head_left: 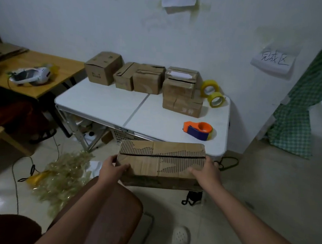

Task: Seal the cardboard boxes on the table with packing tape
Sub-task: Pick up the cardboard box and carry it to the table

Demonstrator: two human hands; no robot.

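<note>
Evidently the long box (160, 163) is being held level in front of the white surface (107, 106), its flap seam facing up, probably so it can be set down for taping; the left hand (112, 169) clasps its left end, fingers curled round the edge; the right hand (206, 169) clamps the right end likewise; both forearms reach forward. Beyond the box, the tape dispenser (199, 130) lies untouched; more boxes (140, 78) stand farther back.

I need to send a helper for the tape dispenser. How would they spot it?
On the white folding table, look at the near right corner, in front of the box stack. The dispenser lies alone there: orange and blue, unlike the two bare yellow tape rolls behind.
</note>
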